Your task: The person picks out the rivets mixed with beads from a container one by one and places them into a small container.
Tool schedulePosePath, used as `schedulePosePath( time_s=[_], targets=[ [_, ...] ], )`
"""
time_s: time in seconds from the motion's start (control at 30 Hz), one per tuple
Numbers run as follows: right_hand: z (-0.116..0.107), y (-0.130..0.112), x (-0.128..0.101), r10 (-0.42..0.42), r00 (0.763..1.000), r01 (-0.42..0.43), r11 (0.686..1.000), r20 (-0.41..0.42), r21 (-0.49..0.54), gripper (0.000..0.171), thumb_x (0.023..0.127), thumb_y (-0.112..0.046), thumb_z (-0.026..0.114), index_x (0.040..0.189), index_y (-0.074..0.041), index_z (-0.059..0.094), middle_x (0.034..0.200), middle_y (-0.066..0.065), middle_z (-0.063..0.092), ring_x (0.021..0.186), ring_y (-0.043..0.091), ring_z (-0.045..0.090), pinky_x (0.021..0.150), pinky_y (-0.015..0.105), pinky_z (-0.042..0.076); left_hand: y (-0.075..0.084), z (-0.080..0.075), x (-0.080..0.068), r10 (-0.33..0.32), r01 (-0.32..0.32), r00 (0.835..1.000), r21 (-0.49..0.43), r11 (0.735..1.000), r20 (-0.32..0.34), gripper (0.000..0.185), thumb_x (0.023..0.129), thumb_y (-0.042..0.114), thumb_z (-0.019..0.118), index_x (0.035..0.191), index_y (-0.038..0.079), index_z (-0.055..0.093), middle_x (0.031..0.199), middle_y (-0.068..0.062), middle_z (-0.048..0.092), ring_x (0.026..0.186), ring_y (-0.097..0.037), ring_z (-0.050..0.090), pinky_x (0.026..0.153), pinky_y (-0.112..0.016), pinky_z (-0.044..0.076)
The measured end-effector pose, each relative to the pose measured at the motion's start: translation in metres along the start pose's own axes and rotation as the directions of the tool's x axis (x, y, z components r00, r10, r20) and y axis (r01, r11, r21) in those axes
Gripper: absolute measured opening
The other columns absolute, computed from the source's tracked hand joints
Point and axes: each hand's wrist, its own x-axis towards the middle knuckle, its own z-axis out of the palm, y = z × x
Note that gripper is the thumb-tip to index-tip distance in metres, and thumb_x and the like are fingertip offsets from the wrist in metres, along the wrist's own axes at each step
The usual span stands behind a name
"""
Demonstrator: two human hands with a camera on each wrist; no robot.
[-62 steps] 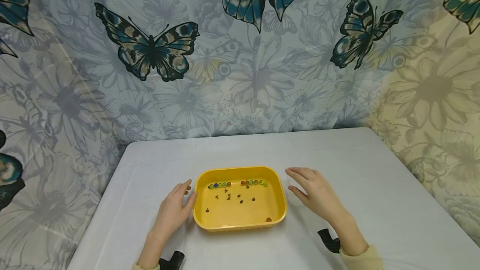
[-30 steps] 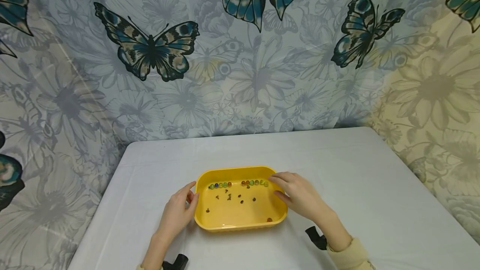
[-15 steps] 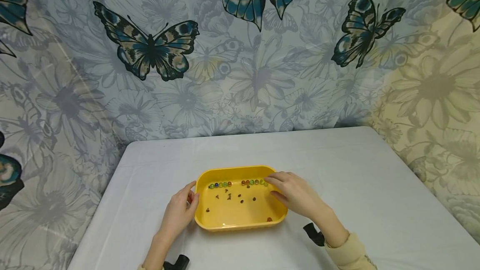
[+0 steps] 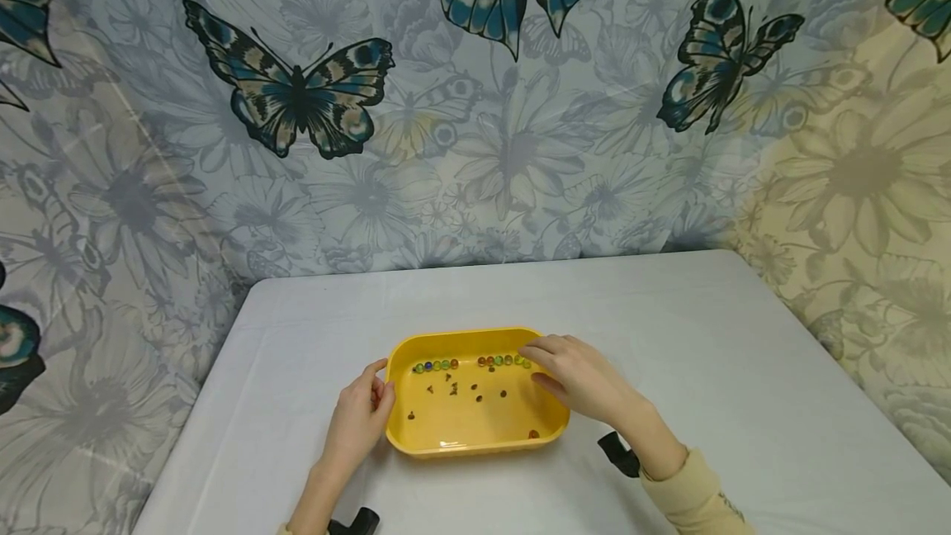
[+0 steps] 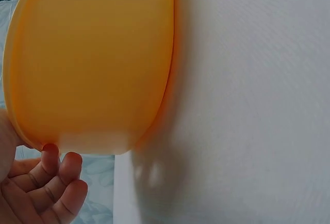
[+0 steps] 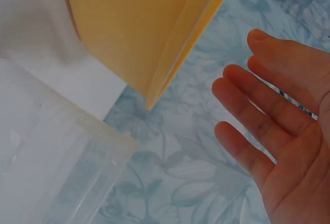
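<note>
a yellow tray (image 4: 475, 428) is sitting on the white counter (image 4: 669, 312), near its front edge; the left hand (image 4: 360, 415) is gripping the tray's left rim with curled fingers (image 5: 62, 170); the right hand (image 4: 587, 382) is hovering over the right rim, fingers (image 6: 258, 131) straight and holding nothing; marbles (image 4: 505, 362) are lining the far inner wall; small brown bits (image 4: 453, 390) are lying mid-tray.
</note>
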Motion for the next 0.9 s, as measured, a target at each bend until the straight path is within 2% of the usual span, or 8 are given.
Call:
schedulePosePath(
  time_s=[0.37, 0.6, 0.9],
  targets=[
    [-0.003, -0.003, 0.01, 0.005, 0.998, -0.005, 1.0, 0.059, -0.002, 0.035, 0.078, -0.009, 0.072, 0.112, -0.002, 0.064, 0.104, 0.008, 0.064, 0.092, 0.022, 0.061, 0.08, 0.035, 0.05, 0.001, 0.0, 0.0, -0.004, 0.003, 1.0, -0.017, 1.0, -0.003, 0.035, 0.086, 0.004, 0.06, 0.119, -0.005, 0.055, 0.068, 0.005, 0.044, 0.056, -0.007, 0.04, 0.05, -0.019, 0.037],
    [-0.004, -0.004, 0.016, -0.011, 0.995, 0.012, 1.0, 0.102, -0.004, 0.033, 0.077, -0.008, 0.074, 0.108, -0.002, 0.065, 0.097, 0.007, 0.063, 0.085, 0.02, 0.06, 0.075, 0.033, 0.05, 0.001, 0.0, 0.0, -0.01, 0.01, 1.0, -0.034, 0.999, 0.006, 0.036, 0.086, 0.004, 0.059, 0.12, -0.006, 0.054, 0.067, 0.005, 0.044, 0.055, -0.006, 0.039, 0.049, -0.019, 0.037],
    [-0.007, -0.006, 0.027, -0.006, 0.982, -0.001, 0.999, 0.189, 0.035, 0.026, 0.078, -0.008, 0.073, 0.103, -0.003, 0.066, 0.094, 0.006, 0.064, 0.081, 0.017, 0.06, 0.072, 0.029, 0.05, 0.002, 0.001, 0.0, -0.048, 0.048, 0.999, -0.027, 0.998, 0.018, 0.037, 0.087, 0.005, 0.057, 0.123, -0.006, 0.053, 0.067, 0.004, 0.044, 0.056, -0.008, 0.039, 0.05, -0.019, 0.036]
  ],
)
